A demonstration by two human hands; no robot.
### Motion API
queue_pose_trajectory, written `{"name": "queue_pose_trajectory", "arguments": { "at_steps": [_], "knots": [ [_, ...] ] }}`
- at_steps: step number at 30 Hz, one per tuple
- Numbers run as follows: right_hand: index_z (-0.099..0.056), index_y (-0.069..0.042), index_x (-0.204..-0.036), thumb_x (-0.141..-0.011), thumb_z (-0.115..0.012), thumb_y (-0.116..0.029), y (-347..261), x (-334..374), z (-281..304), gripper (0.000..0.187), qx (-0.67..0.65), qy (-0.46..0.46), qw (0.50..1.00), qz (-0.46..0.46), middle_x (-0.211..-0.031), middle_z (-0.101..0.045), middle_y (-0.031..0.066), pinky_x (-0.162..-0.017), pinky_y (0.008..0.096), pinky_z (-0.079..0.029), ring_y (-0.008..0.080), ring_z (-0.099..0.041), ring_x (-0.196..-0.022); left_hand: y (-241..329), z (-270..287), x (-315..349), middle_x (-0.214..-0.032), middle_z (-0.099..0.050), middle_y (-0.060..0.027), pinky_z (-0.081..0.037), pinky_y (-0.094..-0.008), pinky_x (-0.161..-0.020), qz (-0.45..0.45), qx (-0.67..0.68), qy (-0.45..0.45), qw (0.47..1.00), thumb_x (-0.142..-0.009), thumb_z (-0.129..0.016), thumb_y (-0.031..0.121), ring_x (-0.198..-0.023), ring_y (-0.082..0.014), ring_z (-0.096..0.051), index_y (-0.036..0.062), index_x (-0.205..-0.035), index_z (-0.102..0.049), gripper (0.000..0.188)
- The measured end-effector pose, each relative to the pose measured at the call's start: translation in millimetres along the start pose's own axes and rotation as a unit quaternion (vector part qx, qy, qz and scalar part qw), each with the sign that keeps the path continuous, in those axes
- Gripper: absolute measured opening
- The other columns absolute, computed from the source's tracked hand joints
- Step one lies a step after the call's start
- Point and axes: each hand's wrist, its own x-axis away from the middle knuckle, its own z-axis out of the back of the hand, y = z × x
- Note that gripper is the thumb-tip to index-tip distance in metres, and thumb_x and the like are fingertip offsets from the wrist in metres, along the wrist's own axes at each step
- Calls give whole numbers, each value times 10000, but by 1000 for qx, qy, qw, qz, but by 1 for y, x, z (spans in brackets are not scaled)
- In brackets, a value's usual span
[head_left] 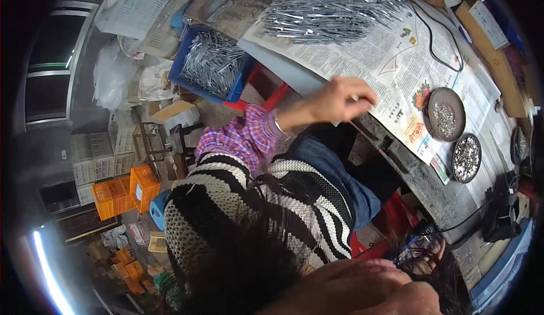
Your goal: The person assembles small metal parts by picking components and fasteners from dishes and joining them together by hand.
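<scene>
1. The left hand (340,99) is seen stretched out from a plaid sleeve (243,136) to the near edge of the newspaper (368,54) spread over the workbench (430,184).
2. Its fingers are curled inward over the paper's edge; whether anything is pinched between them cannot be told.
3. The pile of thin metal rods (334,6) lies on the newspaper beyond the hand, well apart from it, toward the far side of the bench.
4. The rods are seen as slim, straight, silvery sticks, heaped loosely and mostly pointing one way.
5. More rods of the same kind fill a blue crate (212,63) to the left of the hand, beside the bench.
6. Two round dark dishes (445,114) of small shiny metal parts stand to the right of the hand.
7. The right hand is not seen.
</scene>
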Motion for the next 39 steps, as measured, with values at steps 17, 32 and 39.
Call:
{"name": "queue_pose_trajectory", "arguments": {
  "at_steps": [17, 32, 39],
  "knots": [
    [-601, 42, -982, -868, -506, -17, -83, 65, -85, 159, -34, -148, 987, 57, -909, -587, 61, -748, 210, -420, 112, -549, -821, -89, 93, 16, -849, -552, -84, -453, -363, -719, 18, -369, 161, 915, -722, -567, 81, -817, -280, -537, 66, -846, -605, 130],
    [-639, 2, -914, -778, -583, 21, -78, 65, -113, 149, -125, -167, 971, 114, -751, -603, 59, -574, 202, -416, 90, -539, -644, -66, 70, -2, -761, -611, -81, -436, -310, -620, 10, -343, 87, 935, -732, -581, 69, -670, -227, -576, 60, -813, -577, 81],
    [-610, -20, -1013, -774, -588, -22, -88, 81, -134, 240, -200, -218, 943, 153, -812, -602, 72, -570, 225, -444, 102, -554, -644, 6, 7, 0, -786, -599, -37, -456, -229, -708, 107, 109, -67, 986, -796, -606, 18, -732, -109, -575, 13, -871, -562, 87]
  ]
}}
